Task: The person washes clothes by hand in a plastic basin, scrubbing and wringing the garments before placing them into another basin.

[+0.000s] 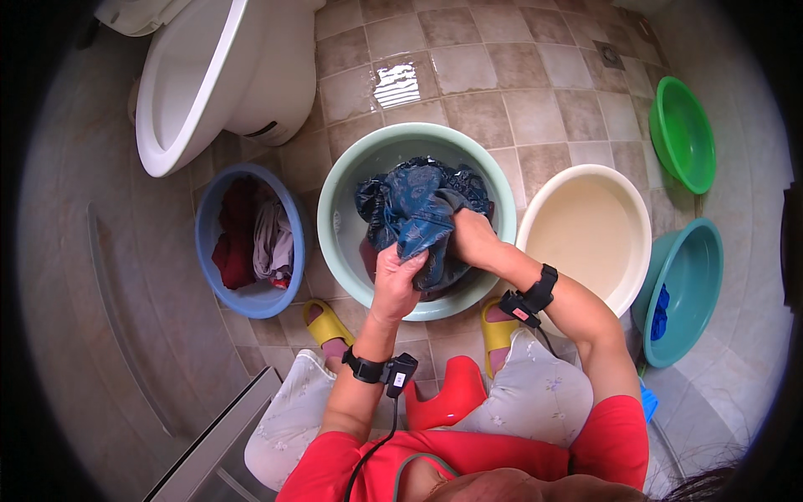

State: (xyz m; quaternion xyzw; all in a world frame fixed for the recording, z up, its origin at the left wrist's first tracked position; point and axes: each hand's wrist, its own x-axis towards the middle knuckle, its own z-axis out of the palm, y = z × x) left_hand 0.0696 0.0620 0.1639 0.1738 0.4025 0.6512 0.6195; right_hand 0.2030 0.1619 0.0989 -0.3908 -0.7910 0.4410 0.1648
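A wet dark-blue patterned garment [416, 199] is bunched up in a large pale-green basin [329, 243] of water, with part of it lifted in my hands. My left hand [396, 283] is closed round a fold at the near side of the garment. My right hand [475, 239] grips the cloth from the right, its fingers mostly hidden behind the fabric. Dark reddish cloth shows low in the basin beneath the garment.
A blue basin [205, 259] with maroon and pale clothes stands left. To the right are a cream basin [644, 251], a green basin [682, 134] and a teal basin [698, 284] holding blue cloth. A toilet [268, 75] rises at far left; a red stool [447, 397] is between my legs.
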